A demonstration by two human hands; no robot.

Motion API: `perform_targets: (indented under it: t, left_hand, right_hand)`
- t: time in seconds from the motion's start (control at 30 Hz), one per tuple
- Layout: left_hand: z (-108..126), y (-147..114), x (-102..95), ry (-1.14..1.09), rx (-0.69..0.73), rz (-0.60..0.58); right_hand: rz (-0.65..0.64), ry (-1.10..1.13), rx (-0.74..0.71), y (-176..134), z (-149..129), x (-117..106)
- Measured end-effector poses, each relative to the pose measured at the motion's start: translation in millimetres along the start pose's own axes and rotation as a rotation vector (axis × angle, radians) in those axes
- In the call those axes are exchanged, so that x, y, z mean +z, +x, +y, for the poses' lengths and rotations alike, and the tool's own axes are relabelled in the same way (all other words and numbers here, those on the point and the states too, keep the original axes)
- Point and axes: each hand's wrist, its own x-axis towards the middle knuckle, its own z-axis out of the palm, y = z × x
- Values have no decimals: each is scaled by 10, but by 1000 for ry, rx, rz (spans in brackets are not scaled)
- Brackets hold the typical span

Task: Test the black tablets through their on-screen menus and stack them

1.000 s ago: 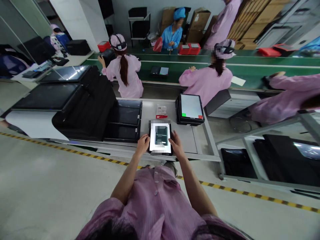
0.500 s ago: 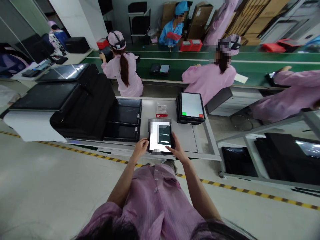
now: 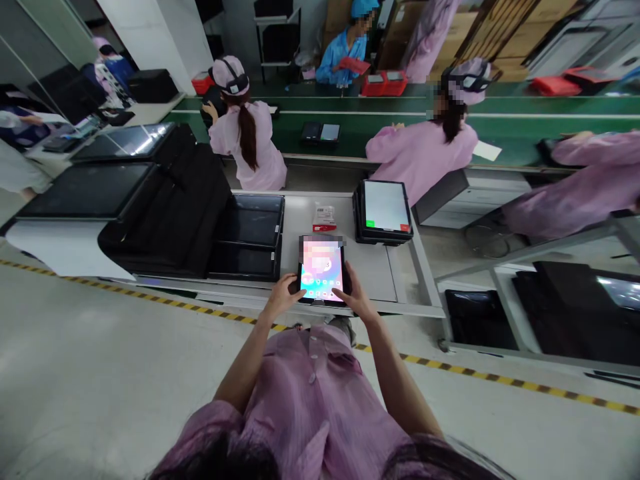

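A tablet (image 3: 323,270) with a bright, colourful home screen of app icons is in front of me at the near edge of the cart. My left hand (image 3: 285,295) grips its left side, the thumb lying over the lower left of the screen. On the opposite side my right hand (image 3: 355,293) holds the edge, its thumb on the lower right of the screen. The fingers under the tablet are hidden. Just beyond the tablet lies a small clear packet with a red-and-white label (image 3: 324,219).
Stacked tablets (image 3: 384,208), the top one lit, stand at the cart's right. Black trays (image 3: 250,223) and a tall black stack (image 3: 165,207) fill the left. Co-workers in pink (image 3: 253,143) sit along a green conveyor (image 3: 300,107). A rack (image 3: 500,320) stands to the right.
The tablet's screen has gone from a white and dark page to a colourful icon screen. My left thumb has moved onto the screen's lower left corner.
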Motion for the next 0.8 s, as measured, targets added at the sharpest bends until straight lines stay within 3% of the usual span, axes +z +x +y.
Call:
perform_targets:
  t: [0.17, 0.8]
  left_hand:
    - [18, -14, 2, -43, -57, -9]
    - [31, -23, 56, -10, -39, 53]
  right_hand:
    - [3, 3, 12, -1, 11, -7]
    - [26, -8, -24, 34, 76, 13]
